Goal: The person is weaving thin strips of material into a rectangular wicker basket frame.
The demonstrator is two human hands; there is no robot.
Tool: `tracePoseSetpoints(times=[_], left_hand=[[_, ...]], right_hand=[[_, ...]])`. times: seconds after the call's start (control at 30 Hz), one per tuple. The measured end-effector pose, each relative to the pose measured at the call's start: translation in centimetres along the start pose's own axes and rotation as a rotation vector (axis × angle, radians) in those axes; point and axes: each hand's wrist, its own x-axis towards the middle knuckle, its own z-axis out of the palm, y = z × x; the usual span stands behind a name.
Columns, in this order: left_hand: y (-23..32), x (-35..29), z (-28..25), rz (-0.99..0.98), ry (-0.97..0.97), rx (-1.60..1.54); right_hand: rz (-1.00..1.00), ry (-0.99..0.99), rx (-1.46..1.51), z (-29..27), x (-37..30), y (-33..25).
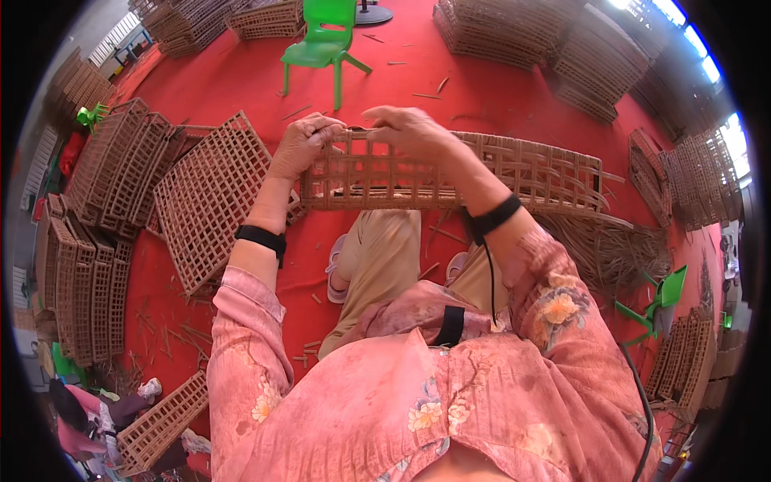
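Note:
A long, shallow wicker basket [522, 165] with open lattice sides stands on edge across my lap. My left hand [309, 138] is closed on the upper rim at its left corner, fingertips pinched together. Just to the right, my right hand [414, 132] bends over the same rim, its fingers curled down against the lattice and pointing toward the left hand. A short dark strip shows at the rim between the two hands. Loose strip ends stick out from the basket's right end. The right thumb is mostly hidden.
Stacks of lattice baskets [112, 169] stand on the left, with a lattice panel [213, 201] leaning beside them. A green chair [321, 48] is ahead, another green chair [662, 301] lies to the right. A bundle of loose strips [602, 253] rests beside my knee. Scraps litter the red floor [305, 257].

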Motion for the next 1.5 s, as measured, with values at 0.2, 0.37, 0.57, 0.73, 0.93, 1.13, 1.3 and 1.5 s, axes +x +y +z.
tracePoseSetpoints(times=[0.2, 0.37, 0.57, 0.73, 0.93, 1.13, 1.3, 1.5], left_hand=[[2.9, 1.3, 5.3, 0.415, 0.099, 0.440], [3.9, 1.4, 8.0, 0.378, -0.096, 0.536], [4.0, 1.6, 8.3, 0.398, -0.035, 0.465], [5.0, 1.7, 8.0, 0.162, -0.146, 0.376], [5.5, 2.9, 9.6, 0.241, -0.217, 0.335], [5.9, 3.9, 11.3, 0.174, -0.269, 0.253], [6.9, 3.5, 13.1, 0.228, -0.234, 0.390], [6.6, 3.3, 14.4, 0.340, -0.133, 0.496]], right_hand=[[0.093, 0.149, -0.286, -5.0, -7.4, 3.3], [0.056, 0.228, -0.327, -3.0, -6.9, 3.4], [0.059, 0.280, -0.474, -1.6, -6.4, 4.0], [-0.030, 0.295, -0.380, -2.2, -7.0, 4.7], [0.061, 0.232, -0.412, -5.9, -10.7, 5.1], [0.005, 0.230, -0.436, -6.4, -11.2, 5.7], [-0.022, 0.329, -0.497, -5.4, -11.2, 6.5], [-0.092, 0.408, -0.587, -4.3, -11.1, 7.2]])
